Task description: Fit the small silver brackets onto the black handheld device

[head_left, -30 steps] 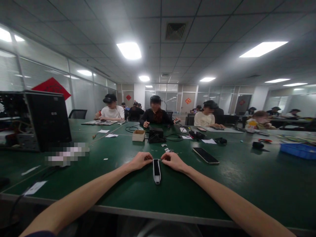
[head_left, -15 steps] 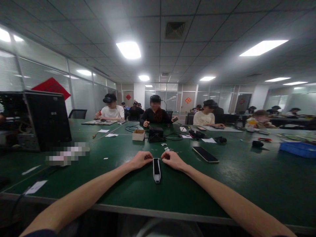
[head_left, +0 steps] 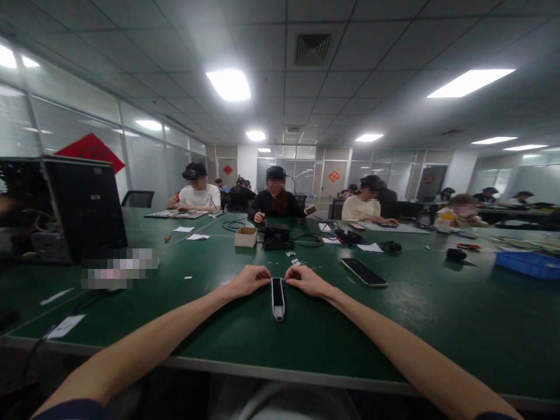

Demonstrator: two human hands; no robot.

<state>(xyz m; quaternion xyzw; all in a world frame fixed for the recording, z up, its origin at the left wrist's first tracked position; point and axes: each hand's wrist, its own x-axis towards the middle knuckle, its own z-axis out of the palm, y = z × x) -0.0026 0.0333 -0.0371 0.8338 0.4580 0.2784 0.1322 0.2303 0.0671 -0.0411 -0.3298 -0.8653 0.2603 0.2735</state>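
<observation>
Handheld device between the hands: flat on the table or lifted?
Flat. The handheld device lies lengthwise on the green table; left hand and right hand touch its far end.

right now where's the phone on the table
In the head view the phone lies flat on the green table, right of centre, just beyond and to the right of the right hand, nearer than the white paper.

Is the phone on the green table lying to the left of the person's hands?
No, the phone lies on the green table beyond and to the right of the right hand, away from the left hand.
</observation>
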